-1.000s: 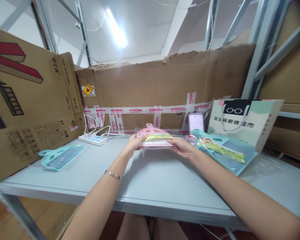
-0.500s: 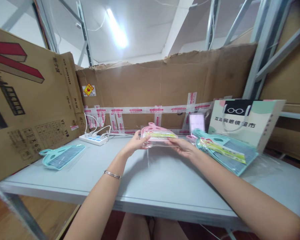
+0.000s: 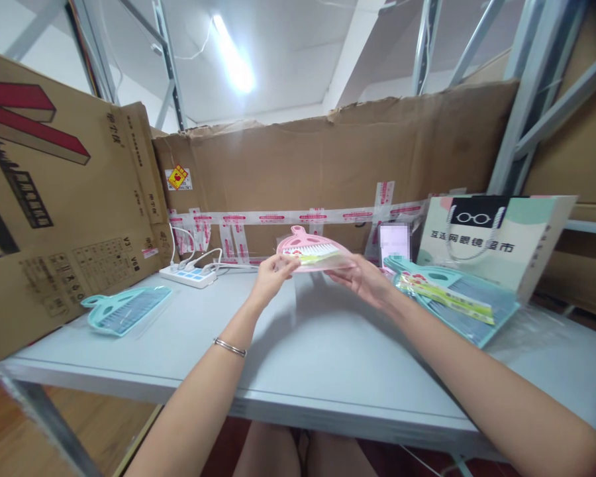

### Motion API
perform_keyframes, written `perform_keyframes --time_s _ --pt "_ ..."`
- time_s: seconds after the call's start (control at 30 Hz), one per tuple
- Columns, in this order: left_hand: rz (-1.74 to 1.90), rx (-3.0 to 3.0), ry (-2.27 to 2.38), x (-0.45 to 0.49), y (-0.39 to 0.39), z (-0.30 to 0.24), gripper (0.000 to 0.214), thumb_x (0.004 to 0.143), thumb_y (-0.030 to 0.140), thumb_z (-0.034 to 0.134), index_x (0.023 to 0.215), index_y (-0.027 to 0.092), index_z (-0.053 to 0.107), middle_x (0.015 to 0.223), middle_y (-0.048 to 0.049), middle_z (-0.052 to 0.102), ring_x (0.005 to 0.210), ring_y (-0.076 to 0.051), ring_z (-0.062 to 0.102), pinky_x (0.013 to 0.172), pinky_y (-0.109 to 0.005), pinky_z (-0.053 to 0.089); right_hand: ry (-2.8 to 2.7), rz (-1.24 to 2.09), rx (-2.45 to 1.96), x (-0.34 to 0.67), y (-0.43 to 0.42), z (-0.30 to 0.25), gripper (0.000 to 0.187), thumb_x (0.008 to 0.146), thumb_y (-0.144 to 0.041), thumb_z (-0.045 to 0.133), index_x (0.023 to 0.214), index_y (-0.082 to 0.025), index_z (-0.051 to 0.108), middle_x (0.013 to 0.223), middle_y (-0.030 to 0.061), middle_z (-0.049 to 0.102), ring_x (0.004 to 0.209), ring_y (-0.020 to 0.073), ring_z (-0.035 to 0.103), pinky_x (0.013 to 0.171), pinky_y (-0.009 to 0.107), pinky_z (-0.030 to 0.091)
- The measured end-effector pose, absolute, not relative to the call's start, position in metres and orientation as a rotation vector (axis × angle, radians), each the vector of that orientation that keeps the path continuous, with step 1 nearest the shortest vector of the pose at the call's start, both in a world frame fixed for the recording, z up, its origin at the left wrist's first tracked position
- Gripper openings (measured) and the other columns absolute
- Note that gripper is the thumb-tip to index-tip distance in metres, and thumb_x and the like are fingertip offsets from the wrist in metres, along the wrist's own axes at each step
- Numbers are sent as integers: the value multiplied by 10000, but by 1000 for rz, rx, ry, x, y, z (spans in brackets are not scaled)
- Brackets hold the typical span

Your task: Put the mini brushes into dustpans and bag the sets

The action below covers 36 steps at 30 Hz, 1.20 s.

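Observation:
Above the middle of the table I hold a pink dustpan and brush set (image 3: 314,240), in a clear wrapper with a yellow-green label. My left hand (image 3: 276,273) is closed on its left edge, thumb on the label side. At the opposite edge, my right hand (image 3: 360,278) grips it with the fingers underneath. To the right lie turquoise dustpan sets (image 3: 457,291) in clear plastic with the same kind of label. A turquoise dustpan with its brush (image 3: 124,308) rests flat at the left of the table.
A white power strip (image 3: 187,273) with plugged-in cables is at the back left. A paper bag (image 3: 496,238) and a blurred upright screen (image 3: 395,244) stand at the back right. Large cardboard (image 3: 288,165) walls off the rear of the grey table (image 3: 328,371).
Both hands have raised the pink dustpan set slightly and tilted it, so its bristles show more. The right hand has shifted a little to the right. The view has moved slightly.

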<state>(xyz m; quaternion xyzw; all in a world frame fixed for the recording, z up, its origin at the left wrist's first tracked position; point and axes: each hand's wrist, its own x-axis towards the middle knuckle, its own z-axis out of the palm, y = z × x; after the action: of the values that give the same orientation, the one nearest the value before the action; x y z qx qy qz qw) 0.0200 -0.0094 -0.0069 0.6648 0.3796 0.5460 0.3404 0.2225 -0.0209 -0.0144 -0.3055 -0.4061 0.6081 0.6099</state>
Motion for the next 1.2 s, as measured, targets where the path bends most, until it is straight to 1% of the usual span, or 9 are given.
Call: perform_keyframes --time_s 0.07,0.13,0.2,0.3,0.33,0.4,0.5,0.7,1.2 --pt "1517 1679 1017 19 -7 -7 290 686 433 625 711 145 605 777 -36 620 784 -158 570 677 -265 485 -1006 1391 -654 219 -26 -12 485 735 -240 631 1203 -207 506 988 77 689 826 201 671 696 334 561" --pt "1580 1679 1014 16 -5 -6 259 699 401 617 740 146 611 826 -44 629 833 -167 576 696 -256 483 -1024 1260 -704 214 -26 -13 823 628 -161 724 1338 -258 320 946 44 697 765 183 676 686 327 558" --pt "1609 1698 925 15 -5 -6 281 706 332 612 930 163 601 995 -60 624 929 -176 572 735 -256 480 -1004 1106 -772 211 -24 -17 923 580 -86 737 1355 -249 262 829 9 705 635 157 669 650 297 559" --pt "1596 1608 809 15 -5 -8 630 677 209 597 1260 225 358 1073 -63 606 918 -158 588 742 -266 475 -1006 1056 -805 211 -19 -22 498 647 -111 666 1120 -150 517 691 28 690 525 157 645 588 280 558" --pt "1574 1547 808 16 -4 -8 700 657 181 591 1288 230 292 1032 -56 618 872 -151 598 724 -266 474 -1017 1066 -809 213 -18 -22 329 660 -116 638 983 -131 579 666 44 686 519 160 642 575 274 556" --pt "1523 1438 819 17 -2 -10 695 608 143 577 1248 214 315 953 -38 627 804 -145 602 687 -259 467 -1025 1087 -820 217 -16 -23 119 659 -116 587 776 -126 608 636 61 679 514 157 636 557 262 551" --pt "1503 1375 798 18 2 -13 531 537 112 547 1053 184 445 873 -14 621 758 -140 586 654 -245 449 -975 1095 -862 221 -14 -24 125 612 -102 526 702 -145 601 639 31 675 507 141 618 518 258 546" --pt "1479 1356 905 20 5 -16 389 487 77 492 860 184 474 717 32 583 660 -116 539 577 -214 396 -932 1117 -971 220 -11 -28 145 547 -107 475 643 -154 572 635 19 663 472 134 578 455 275 533" --pt "1511 1365 967 19 4 -14 324 490 51 492 790 173 500 733 22 550 693 -110 517 608 -211 396 -958 1120 -958 219 -9 -31 146 554 -105 476 656 -150 571 640 22 653 478 130 579 465 274 532"
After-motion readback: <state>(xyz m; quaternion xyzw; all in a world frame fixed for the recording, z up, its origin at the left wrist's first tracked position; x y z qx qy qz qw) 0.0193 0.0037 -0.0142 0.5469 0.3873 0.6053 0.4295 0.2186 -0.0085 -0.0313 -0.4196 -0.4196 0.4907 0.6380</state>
